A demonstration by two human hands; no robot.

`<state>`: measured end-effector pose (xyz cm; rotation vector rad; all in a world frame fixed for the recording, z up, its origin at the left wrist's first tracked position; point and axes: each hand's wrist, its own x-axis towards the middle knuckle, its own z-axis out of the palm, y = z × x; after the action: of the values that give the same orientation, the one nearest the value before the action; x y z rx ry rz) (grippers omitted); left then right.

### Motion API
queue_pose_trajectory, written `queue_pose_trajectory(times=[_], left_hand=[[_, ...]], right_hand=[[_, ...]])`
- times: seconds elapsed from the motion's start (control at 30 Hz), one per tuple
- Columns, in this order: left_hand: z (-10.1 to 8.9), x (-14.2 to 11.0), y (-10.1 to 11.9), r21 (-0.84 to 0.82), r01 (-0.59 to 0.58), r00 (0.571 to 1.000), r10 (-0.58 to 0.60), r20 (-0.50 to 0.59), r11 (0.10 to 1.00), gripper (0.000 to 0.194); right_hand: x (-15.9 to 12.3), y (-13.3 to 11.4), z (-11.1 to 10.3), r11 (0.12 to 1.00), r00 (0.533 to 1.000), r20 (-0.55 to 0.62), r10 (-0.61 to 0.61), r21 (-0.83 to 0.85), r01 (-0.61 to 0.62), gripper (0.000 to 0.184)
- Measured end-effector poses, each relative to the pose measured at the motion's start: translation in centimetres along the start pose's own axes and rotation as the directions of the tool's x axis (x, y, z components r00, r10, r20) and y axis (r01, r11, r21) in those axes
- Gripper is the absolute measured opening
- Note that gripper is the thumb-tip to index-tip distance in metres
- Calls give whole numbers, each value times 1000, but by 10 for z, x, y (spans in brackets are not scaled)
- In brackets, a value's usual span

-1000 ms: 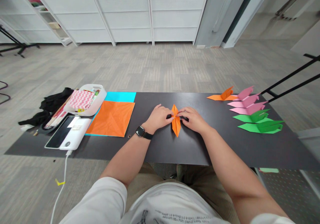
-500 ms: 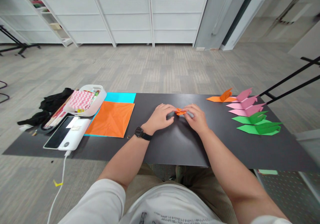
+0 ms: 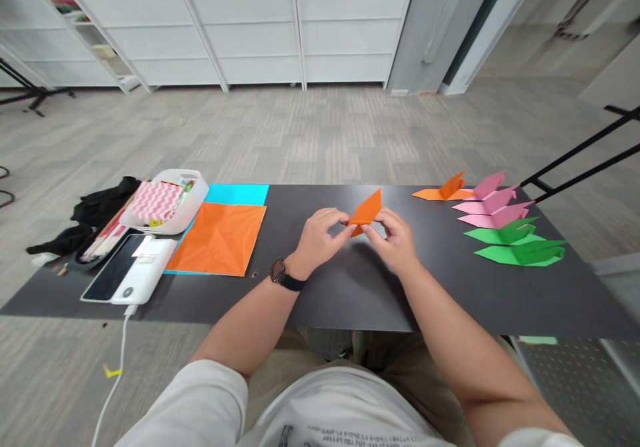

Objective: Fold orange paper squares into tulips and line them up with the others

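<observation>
Left hand (image 3: 320, 237), right hand (image 3: 395, 237), pinching orange fold (image 3: 367, 210)

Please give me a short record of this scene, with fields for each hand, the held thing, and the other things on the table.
left hand: pinches the orange folded paper
right hand: pinches the same paper
paper state: lifted off the black table, tilted
right side: finished folded figures, orange, pink, green
left side: flat orange sheet on cyan sheet, white basket

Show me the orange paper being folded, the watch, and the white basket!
Folded orange paper (image 3: 367, 210): head view, on its raised flap between both hands.
Watch (image 3: 278, 272): head view, on its dark face at the left wrist.
White basket (image 3: 199, 194): head view, on its right rim.
</observation>
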<state>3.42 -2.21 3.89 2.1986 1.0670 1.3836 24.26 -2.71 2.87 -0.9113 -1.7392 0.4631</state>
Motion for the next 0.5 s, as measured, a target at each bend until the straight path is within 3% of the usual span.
queue_pose_trajectory(times=[0.1, 0.37, 0.5], left_hand=[[0, 0, 5, -81, 90, 996, -88, 31, 993, 11], [0, -1, 2, -155, 181, 982, -170, 79, 971, 14], [5, -2, -3, -269, 261, 964, -236, 122, 927, 23]], right_hand=[[-2, 6, 2, 991, 997, 4, 82, 105, -82, 7], [-3, 9, 5, 930, 958, 81, 274, 232, -285, 26], [-3, 10, 7, 890, 941, 92, 326, 305, -339, 34]])
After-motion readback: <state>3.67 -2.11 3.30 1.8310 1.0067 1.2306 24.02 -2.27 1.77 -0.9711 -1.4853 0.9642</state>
